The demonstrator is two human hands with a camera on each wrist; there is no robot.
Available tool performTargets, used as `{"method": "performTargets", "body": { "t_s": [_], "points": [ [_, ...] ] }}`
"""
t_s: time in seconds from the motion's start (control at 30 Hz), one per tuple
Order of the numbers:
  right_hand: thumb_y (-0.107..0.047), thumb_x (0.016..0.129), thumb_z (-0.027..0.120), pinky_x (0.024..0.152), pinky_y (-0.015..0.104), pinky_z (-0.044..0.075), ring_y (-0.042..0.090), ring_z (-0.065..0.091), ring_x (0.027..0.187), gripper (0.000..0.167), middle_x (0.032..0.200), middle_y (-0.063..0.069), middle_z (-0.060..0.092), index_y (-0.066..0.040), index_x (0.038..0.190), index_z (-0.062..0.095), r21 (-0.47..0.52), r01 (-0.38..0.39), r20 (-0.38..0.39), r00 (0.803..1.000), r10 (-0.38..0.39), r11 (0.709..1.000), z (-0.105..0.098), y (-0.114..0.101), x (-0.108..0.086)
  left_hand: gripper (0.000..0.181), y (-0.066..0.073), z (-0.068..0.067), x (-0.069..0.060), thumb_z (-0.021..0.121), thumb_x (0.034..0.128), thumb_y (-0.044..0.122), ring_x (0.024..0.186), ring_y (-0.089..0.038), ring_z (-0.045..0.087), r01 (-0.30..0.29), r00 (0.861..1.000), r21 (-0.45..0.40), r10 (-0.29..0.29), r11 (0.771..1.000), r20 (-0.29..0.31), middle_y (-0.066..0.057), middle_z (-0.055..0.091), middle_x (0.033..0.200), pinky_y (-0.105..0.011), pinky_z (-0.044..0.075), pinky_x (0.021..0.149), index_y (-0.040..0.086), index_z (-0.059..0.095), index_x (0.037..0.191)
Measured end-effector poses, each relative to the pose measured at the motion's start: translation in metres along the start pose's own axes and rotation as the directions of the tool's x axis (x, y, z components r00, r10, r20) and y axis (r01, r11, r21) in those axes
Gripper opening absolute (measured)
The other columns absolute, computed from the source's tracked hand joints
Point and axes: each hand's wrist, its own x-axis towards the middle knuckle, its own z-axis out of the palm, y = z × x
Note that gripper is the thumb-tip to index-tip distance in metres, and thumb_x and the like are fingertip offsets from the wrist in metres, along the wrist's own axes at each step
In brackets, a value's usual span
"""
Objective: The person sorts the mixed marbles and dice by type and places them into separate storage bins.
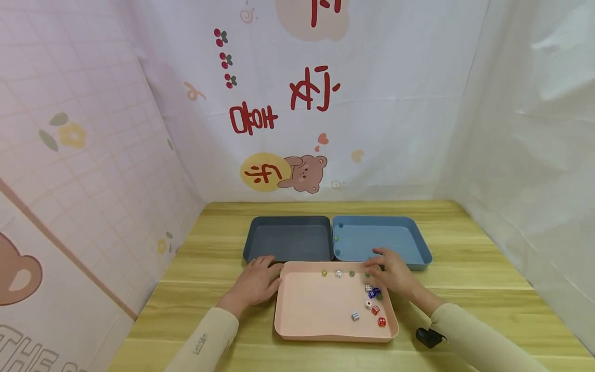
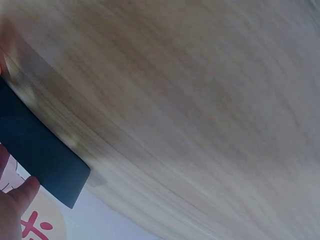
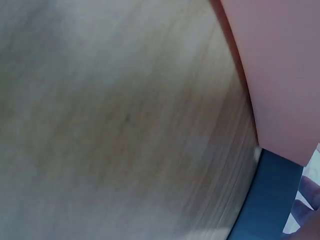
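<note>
A pink tray (image 1: 316, 305) lies on the wooden table, with dice along its top and right side: a yellow die (image 1: 324, 273), a white die (image 1: 339, 274), red dice (image 1: 381, 322) and blue dice (image 1: 372, 294), among several others. My left hand (image 1: 257, 281) rests at the pink tray's upper left corner, fingers relaxed, beside the dark tray (image 1: 288, 240). The right hand (image 1: 392, 271) is over the pink tray's upper right corner, its fingers loosely bent near a green die (image 1: 368, 274); whether they touch it is unclear. In the right wrist view some fingers (image 3: 309, 200) show beside the blue tray (image 3: 267, 195).
Behind the pink tray, the blue tray (image 1: 381, 240) stands right of the dark one and holds small dice (image 1: 337, 238) along its left side. A black object (image 1: 428, 338) lies by the right sleeve. Patterned cloth (image 1: 395, 103) hangs around the table (image 1: 209, 356).
</note>
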Motion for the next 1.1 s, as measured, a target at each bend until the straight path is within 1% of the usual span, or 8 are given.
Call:
{"method": "performTargets", "body": {
  "t_s": [0.1,0.17,0.3,0.4,0.57,0.73,0.87,1.1],
  "points": [
    [-0.011,0.086,0.077,0.1,0.072,0.031,0.058,0.04,0.127,0.013,0.127,0.034,0.057,-0.007,0.098,0.079,-0.049,0.017,-0.011,1.0,-0.018,0.999,0.0023,-0.0019,-0.0007,0.037,-0.0003,0.0004,0.0,0.059,0.0996,0.027,0.123,-0.036,0.05,-0.005,1.0,0.002,0.005,1.0,-0.006,-0.014,0.054,0.129,-0.056,0.041,0.102,0.012,0.062,0.133],
    [-0.015,0.084,0.08,0.101,0.073,0.028,0.057,0.04,0.128,0.014,0.128,0.032,0.057,-0.009,0.097,0.08,-0.078,-0.004,-0.013,1.0,0.003,0.997,0.0039,-0.0033,-0.0011,0.037,-0.0003,0.0006,-0.0002,0.059,0.0996,0.028,0.122,-0.036,0.051,-0.008,1.0,0.002,0.008,1.0,-0.01,-0.014,0.055,0.129,-0.057,0.041,0.101,0.012,0.063,0.133],
    [-0.025,0.081,0.084,0.1,0.078,0.019,0.054,0.036,0.132,0.017,0.133,0.028,0.056,-0.018,0.095,0.08,-0.144,-0.068,-0.001,0.998,0.069,0.987,0.006,-0.0052,-0.0032,0.037,-0.0004,0.0025,-0.0008,0.059,0.0995,0.028,0.121,-0.036,0.051,-0.01,1.0,0.008,0.01,1.0,-0.012,-0.014,0.055,0.128,-0.057,0.041,0.1,0.012,0.063,0.132],
    [-0.027,0.081,0.084,0.1,0.081,0.013,0.052,0.034,0.135,0.015,0.135,0.026,0.055,-0.022,0.094,0.08,-0.179,-0.103,0.002,0.994,0.105,0.978,0.0063,-0.0059,-0.0047,0.037,-0.0001,0.0037,-0.0008,0.059,0.0996,0.028,0.122,-0.036,0.051,-0.008,1.0,0.013,0.008,1.0,-0.007,-0.014,0.055,0.129,-0.056,0.041,0.101,0.012,0.063,0.133],
    [-0.025,0.083,0.082,0.101,0.08,0.007,0.051,0.032,0.136,0.009,0.135,0.025,0.055,-0.024,0.091,0.079,-0.201,-0.137,0.016,0.99,0.144,0.97,0.0062,-0.0072,-0.0051,0.037,0.0003,0.0041,-0.0006,0.059,0.0996,0.028,0.123,-0.035,0.05,-0.001,1.0,0.024,0.002,1.0,-0.001,-0.014,0.054,0.13,-0.055,0.04,0.102,0.013,0.062,0.133],
    [-0.023,0.085,0.078,0.101,0.081,0.005,0.052,0.032,0.136,0.006,0.134,0.025,0.056,-0.025,0.09,0.079,-0.206,-0.155,0.043,0.985,0.168,0.966,0.0048,-0.0088,-0.004,0.037,0.0003,0.0027,0.0,0.059,0.0997,0.027,0.123,-0.036,0.051,-0.008,1.0,0.032,0.008,0.999,-0.01,-0.014,0.055,0.13,-0.056,0.041,0.102,0.012,0.062,0.133],
    [-0.021,0.085,0.076,0.1,0.081,0.005,0.052,0.032,0.136,0.006,0.133,0.023,0.058,-0.025,0.088,0.079,-0.216,-0.164,0.058,0.982,0.18,0.963,0.0049,-0.0088,-0.0019,0.036,0.0004,0.0021,0.0002,0.058,0.1001,0.027,0.124,-0.036,0.051,-0.008,1.0,0.038,0.008,0.999,-0.012,-0.015,0.055,0.131,-0.056,0.041,0.102,0.012,0.062,0.133],
    [-0.018,0.084,0.074,0.099,0.082,0.008,0.051,0.036,0.134,0.01,0.124,0.015,0.066,-0.028,0.084,0.078,-0.281,-0.173,0.093,0.974,0.206,0.944,0.0051,-0.01,0.0031,0.036,0.0004,0.0015,0.0006,0.059,0.0998,0.026,0.123,-0.037,0.051,-0.009,1.0,0.032,0.01,0.999,-0.023,-0.016,0.055,0.131,-0.057,0.041,0.102,0.012,0.063,0.133]
  ]
}}
